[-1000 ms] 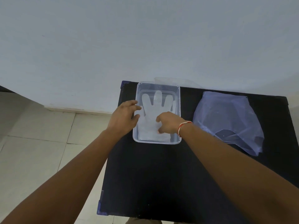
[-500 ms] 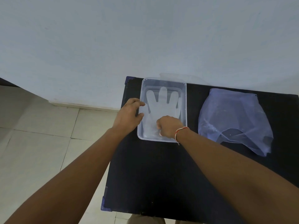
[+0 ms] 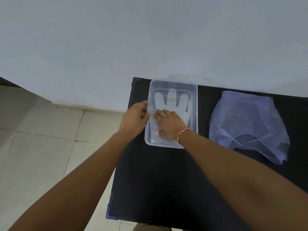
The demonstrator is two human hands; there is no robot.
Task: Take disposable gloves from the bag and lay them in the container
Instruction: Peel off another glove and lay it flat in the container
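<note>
Glove [image 3: 171, 100] under right hand [image 3: 171, 126]

I see a plain pale blue-grey wall [image 3: 150, 34], evenly lit. Black table [image 3: 166, 180] pushed against it, blue corner caps [image 3: 110, 214]. Left of it, beige tiled floor [image 3: 38, 155] with a light skirting strip [image 3: 86, 106] along the wall base.

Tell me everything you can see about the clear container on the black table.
The container is a shallow rectangular tub of clear, slightly frosted plastic with rounded corners and a raised rim, open on top. It sits flat at the table's far left corner, left of the bluish plastic bag. A translucent glove lies spread inside, fingers pointing away. The left hand touches its left wall; the right hand presses on the glove.
</note>
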